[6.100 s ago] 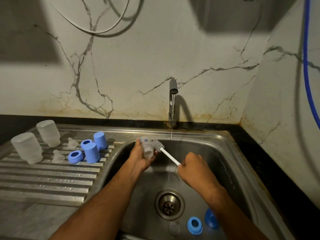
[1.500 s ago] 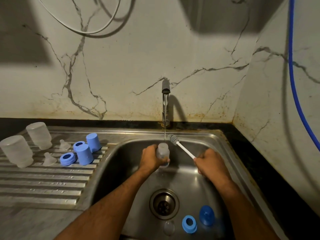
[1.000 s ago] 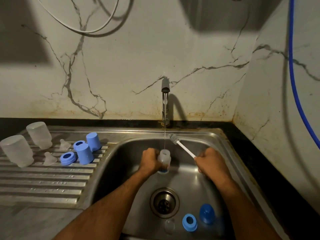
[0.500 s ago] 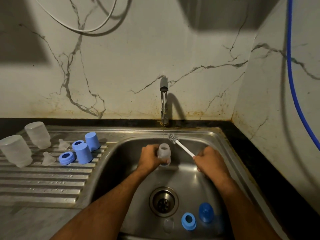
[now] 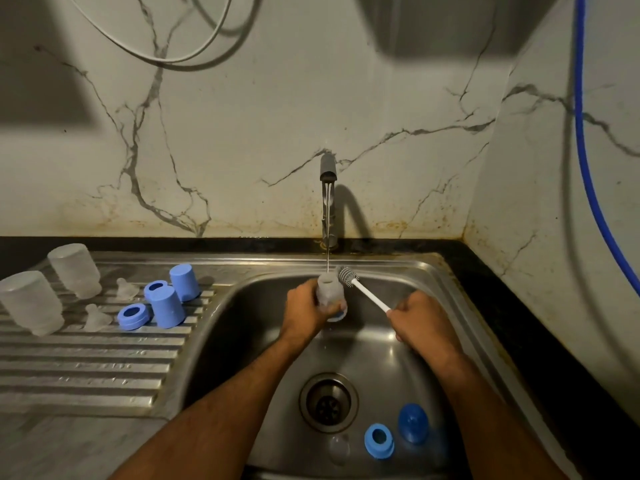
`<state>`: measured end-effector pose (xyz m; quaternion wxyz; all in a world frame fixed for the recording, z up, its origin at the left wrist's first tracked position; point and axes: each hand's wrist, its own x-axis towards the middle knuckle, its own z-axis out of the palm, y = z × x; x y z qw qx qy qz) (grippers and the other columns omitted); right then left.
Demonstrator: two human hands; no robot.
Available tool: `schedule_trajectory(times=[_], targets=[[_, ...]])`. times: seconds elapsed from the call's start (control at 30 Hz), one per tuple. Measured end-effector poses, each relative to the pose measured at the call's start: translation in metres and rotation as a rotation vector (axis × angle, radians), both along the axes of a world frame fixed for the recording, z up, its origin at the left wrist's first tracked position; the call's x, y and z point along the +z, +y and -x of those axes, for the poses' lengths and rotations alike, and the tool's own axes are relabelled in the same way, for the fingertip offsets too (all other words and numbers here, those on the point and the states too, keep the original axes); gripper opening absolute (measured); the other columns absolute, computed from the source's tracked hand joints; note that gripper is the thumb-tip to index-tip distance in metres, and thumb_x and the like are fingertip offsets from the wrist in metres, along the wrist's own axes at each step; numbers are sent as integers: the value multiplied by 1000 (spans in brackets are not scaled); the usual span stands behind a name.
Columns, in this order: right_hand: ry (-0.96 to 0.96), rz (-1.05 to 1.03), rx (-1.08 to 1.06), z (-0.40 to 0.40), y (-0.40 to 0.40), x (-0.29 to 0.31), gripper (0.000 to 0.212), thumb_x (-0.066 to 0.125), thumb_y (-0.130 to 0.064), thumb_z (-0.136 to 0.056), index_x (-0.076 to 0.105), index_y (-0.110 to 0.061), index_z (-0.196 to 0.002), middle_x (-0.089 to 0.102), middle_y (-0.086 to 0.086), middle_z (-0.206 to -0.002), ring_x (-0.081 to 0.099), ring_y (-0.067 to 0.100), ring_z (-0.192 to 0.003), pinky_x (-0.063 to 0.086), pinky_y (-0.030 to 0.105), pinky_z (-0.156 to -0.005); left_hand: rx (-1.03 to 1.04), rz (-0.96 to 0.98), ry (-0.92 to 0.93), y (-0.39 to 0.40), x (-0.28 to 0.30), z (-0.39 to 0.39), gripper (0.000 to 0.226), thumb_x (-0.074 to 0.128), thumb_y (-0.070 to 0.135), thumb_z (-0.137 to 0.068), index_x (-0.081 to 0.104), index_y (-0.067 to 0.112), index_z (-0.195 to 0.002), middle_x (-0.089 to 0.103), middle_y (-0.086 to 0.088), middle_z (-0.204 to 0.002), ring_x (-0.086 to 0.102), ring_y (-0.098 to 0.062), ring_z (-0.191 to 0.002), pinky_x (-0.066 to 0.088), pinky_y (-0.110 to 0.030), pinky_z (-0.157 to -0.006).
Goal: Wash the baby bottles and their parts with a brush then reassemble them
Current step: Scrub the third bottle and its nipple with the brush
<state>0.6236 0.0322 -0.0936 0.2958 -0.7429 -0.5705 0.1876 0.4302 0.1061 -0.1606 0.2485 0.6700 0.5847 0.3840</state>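
My left hand (image 5: pixel 308 308) grips a small clear baby bottle (image 5: pixel 329 292) upright under the thin stream from the tap (image 5: pixel 328 199); water runs into its mouth. My right hand (image 5: pixel 420 320) holds the white handle of a bottle brush (image 5: pixel 360 288), whose bristle head sits just right of the bottle's mouth, outside it. On the sink floor lie a blue ring (image 5: pixel 379 441), a blue cap (image 5: pixel 412 423) and a clear teat (image 5: pixel 339 448). On the drainboard stand two inverted clear bottles (image 5: pixel 31 308) (image 5: pixel 74 270), two teats (image 5: pixel 98 317), blue caps (image 5: pixel 168 306) and blue rings (image 5: pixel 133 316).
The steel sink (image 5: pixel 446 299) has a round drain (image 5: pixel 328 403) in the middle of its floor. The ribbed drainboard (image 5: pixel 86 368) stretches left. A marble wall rises behind and to the right, with a blue hose (image 5: pixel 585 161) and a white cable (image 5: pixel 194 53) hanging.
The brush came out of the bottle and now stays beside its mouth. My left hand turned the bottle upright under the tap and keeps it in the stream.
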Motion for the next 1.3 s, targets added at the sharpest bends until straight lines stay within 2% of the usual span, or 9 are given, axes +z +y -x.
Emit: schedule_trajectory(times=[0.1,0.23,0.4,0.5,0.67,0.8,0.93,1.03,1.3], targets=[[-12,-2,10,1,-2,0,26,65,-20,-86,66,-9,-62,67,6,-60,67,24,-61,59,36,-67,21,57,58,0,0,1,52,89,28,-68,68,10,-113,72,-5,-111,67,-15,-100,57,-29,-88],[-9,3,3,0,-3,1,27,64,-20,-86,65,-9,-61,66,6,-59,66,23,-59,59,36,-66,42,-24,-53,1,5,-1,52,86,24,-73,65,13,-120,69,1,-112,64,-9,-99,53,-23,-88],[-38,42,11,1,-7,3,28,64,-18,-89,67,-7,-63,66,4,-57,65,17,-56,50,25,-56,-1,103,57,-2,-1,0,59,86,26,-74,60,10,-124,67,-6,-119,64,-19,-105,54,-30,-90],[-43,72,9,4,-10,5,26,65,-18,-89,68,-7,-65,66,5,-58,66,18,-57,53,26,-56,24,113,-51,-5,6,6,59,82,18,-78,56,11,-131,64,-5,-119,60,-13,-98,51,-24,-83],[-91,221,40,15,-20,4,22,60,-19,-92,65,-13,-71,63,3,-58,55,12,-44,43,19,-42,93,187,-103,-14,10,25,53,88,14,-70,63,14,-117,65,0,-102,62,-8,-81,58,-26,-67],[-79,299,51,24,-26,6,21,57,-16,-93,66,-10,-75,57,2,-55,46,9,-38,36,15,-36,232,180,-109,-15,11,36,75,95,28,-59,61,7,-124,66,-7,-118,63,-19,-105,54,-30,-89],[-106,279,56,27,-30,11,21,57,-16,-93,62,-12,-73,58,2,-55,47,9,-38,38,17,-37,303,164,-188,-19,16,36,70,93,26,-61,54,14,-117,63,-7,-118,61,-19,-106,56,-34,-89],[-135,225,53,30,-32,17,22,57,-19,-94,59,-15,-72,59,2,-57,51,11,-43,41,20,-41,355,142,-144,-21,26,34,65,92,32,-62,56,17,-115,64,-4,-115,61,-20,-107,56,-38,-92],[-243,155,62,43,-43,37,21,58,-21,-92,54,-20,-71,63,0,-68,60,12,-58,38,24,-47,343,27,-173,-28,41,40,59,88,12,-67,63,22,-120,62,-4,-126,57,-25,-120,54,-39,-97]])
